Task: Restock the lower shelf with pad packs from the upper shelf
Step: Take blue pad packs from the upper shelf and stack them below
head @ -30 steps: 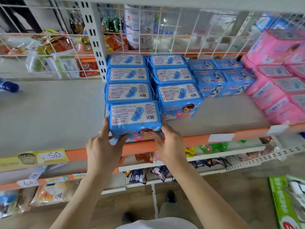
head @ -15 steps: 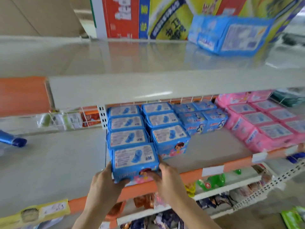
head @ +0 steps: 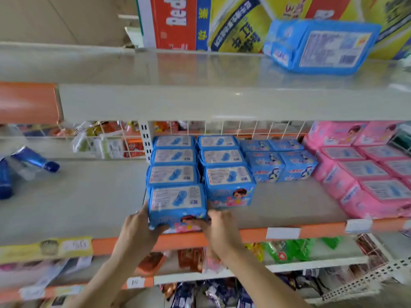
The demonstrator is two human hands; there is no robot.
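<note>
lower shelf (head: 289, 207): both hands (head: 138, 230) (head: 220, 230) grip pack (head: 178, 201)

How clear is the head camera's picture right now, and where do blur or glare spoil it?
Head view: motion blur softens everything, worst on the pink packs and blue bottles; print on the front blue pad pack is unreadable; glare streaks the upper shelf; the wide lens bows shelf edges.

Glossy blue plastic wrap on the pad pack (head: 176, 201), centre frame; smooth, shiny grey shelf board (head: 77, 196); white metal wire grid (head: 244, 127) behind; printed cardboard box (head: 173, 23), top.
</note>
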